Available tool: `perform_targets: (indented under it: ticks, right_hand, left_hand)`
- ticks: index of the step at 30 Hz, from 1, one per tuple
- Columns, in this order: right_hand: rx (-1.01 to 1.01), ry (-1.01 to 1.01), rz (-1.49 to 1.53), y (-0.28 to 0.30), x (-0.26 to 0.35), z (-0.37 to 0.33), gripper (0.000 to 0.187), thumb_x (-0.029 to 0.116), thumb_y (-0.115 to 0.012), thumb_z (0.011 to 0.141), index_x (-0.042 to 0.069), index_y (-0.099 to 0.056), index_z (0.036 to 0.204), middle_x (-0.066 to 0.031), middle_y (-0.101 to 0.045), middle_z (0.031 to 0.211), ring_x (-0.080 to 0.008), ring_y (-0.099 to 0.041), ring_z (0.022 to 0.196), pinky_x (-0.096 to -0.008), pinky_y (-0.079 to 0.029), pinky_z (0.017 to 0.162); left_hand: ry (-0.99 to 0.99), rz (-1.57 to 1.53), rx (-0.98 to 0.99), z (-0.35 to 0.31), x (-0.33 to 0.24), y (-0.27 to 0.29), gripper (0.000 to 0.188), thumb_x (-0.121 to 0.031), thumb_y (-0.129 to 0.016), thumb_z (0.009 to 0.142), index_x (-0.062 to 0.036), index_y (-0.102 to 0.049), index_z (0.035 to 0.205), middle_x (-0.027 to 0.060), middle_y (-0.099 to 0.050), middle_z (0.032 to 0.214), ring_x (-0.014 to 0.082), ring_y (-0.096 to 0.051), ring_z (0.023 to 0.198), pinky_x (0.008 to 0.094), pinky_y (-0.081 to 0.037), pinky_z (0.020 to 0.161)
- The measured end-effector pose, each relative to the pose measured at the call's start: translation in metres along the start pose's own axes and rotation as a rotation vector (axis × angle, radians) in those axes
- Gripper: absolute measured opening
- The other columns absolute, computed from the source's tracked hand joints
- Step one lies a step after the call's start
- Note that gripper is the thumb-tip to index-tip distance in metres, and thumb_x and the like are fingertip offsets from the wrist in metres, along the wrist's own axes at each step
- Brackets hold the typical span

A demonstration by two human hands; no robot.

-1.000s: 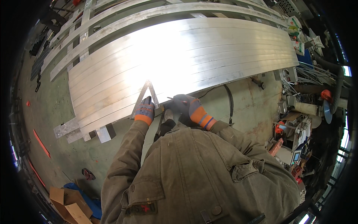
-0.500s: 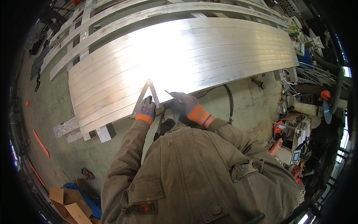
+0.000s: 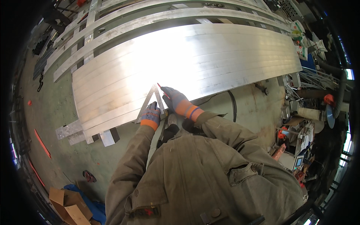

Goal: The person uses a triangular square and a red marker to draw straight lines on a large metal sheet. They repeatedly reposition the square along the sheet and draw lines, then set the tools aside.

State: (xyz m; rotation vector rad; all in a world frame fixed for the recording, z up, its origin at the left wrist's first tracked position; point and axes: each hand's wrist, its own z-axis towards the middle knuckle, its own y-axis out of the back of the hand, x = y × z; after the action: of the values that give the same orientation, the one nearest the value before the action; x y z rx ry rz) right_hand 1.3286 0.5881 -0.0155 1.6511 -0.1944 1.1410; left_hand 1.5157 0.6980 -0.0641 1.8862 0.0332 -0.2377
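My left hand [image 3: 151, 114], in a grey and orange glove, grips the near part of a metal triangle square [image 3: 146, 102] lying flat on a panel of shiny aluminium planks [image 3: 240, 56]. The square's apex points away from me. My right hand [image 3: 177, 101], gloved alike, is closed around a thin reddish marking pencil [image 3: 159, 85]. The pencil's tip is beside the apex, at the square's right side. Whether it touches the metal I cannot tell. Strong glare whitens the planks around and beyond the square.
Short metal blocks [image 3: 108, 137] stick out under the panel's near left edge. Long metal rails [image 3: 123, 35] form a frame beyond it. A black cable [image 3: 233, 105] hangs at the right, near a cluttered cart [image 3: 296, 150]. An opened cardboard box [image 3: 67, 204] sits at lower left.
My right hand has moved left and slightly away from me, bringing the pencil from right of the square to its apex. My left hand stays on the square. The view has shifted slightly.
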Motion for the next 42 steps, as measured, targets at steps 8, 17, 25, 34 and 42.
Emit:
perform_targets:
  ticks: [8,17,25,34,42]
  right_hand:
    - [0.051,-0.051,-0.002,-0.007,-0.007,0.015,0.048,0.028,-0.059,0.112,0.004,-0.059,0.154,-0.0255,-0.065,0.152,-0.0449,-0.064,0.138,-0.0502,-0.052,0.119]
    - [0.073,-0.074,0.008,-0.005,-0.004,0.019,0.046,0.027,-0.059,0.111,0.005,-0.061,0.152,-0.0243,-0.066,0.150,-0.0439,-0.065,0.136,-0.0500,-0.053,0.118]
    - [0.166,-0.143,0.019,0.011,0.013,0.001,0.044,0.032,-0.060,0.111,0.007,-0.065,0.148,-0.0235,-0.072,0.136,-0.0441,-0.068,0.127,-0.0503,-0.055,0.111]
    - [0.254,-0.123,0.144,0.030,0.019,-0.077,0.040,0.036,-0.061,0.112,0.005,-0.072,0.134,-0.0243,-0.075,0.124,-0.0447,-0.071,0.117,-0.0504,-0.056,0.102]
    - [0.241,-0.155,0.120,0.056,0.013,-0.095,0.035,0.039,-0.063,0.111,0.009,-0.079,0.117,-0.0186,-0.078,0.112,-0.0422,-0.072,0.108,-0.0491,-0.057,0.093]
  left_hand:
    - [0.000,-0.023,-0.045,-0.003,-0.001,0.002,0.029,-0.016,-0.067,0.099,-0.0079,-0.081,0.123,0.0224,-0.063,0.159,0.0384,-0.062,0.145,0.0468,-0.053,0.118]
    - [-0.028,-0.015,0.017,-0.002,0.000,0.011,0.035,-0.021,-0.068,0.103,-0.0002,-0.076,0.130,0.0222,-0.062,0.158,0.0399,-0.063,0.142,0.0497,-0.053,0.117]
    - [-0.032,0.019,-0.010,-0.001,-0.001,0.009,0.035,-0.021,-0.067,0.103,-0.0004,-0.076,0.130,0.0211,-0.064,0.155,0.0385,-0.064,0.140,0.0483,-0.054,0.115]
    - [-0.007,0.027,-0.045,0.001,-0.001,-0.002,0.028,-0.015,-0.064,0.101,-0.0083,-0.082,0.122,0.0222,-0.062,0.159,0.0354,-0.063,0.143,0.0444,-0.054,0.116]
    - [0.019,-0.020,0.012,-0.005,0.001,0.007,0.033,-0.021,-0.064,0.106,-0.0013,-0.075,0.129,0.0199,-0.061,0.159,0.0377,-0.060,0.145,0.0490,-0.051,0.118]
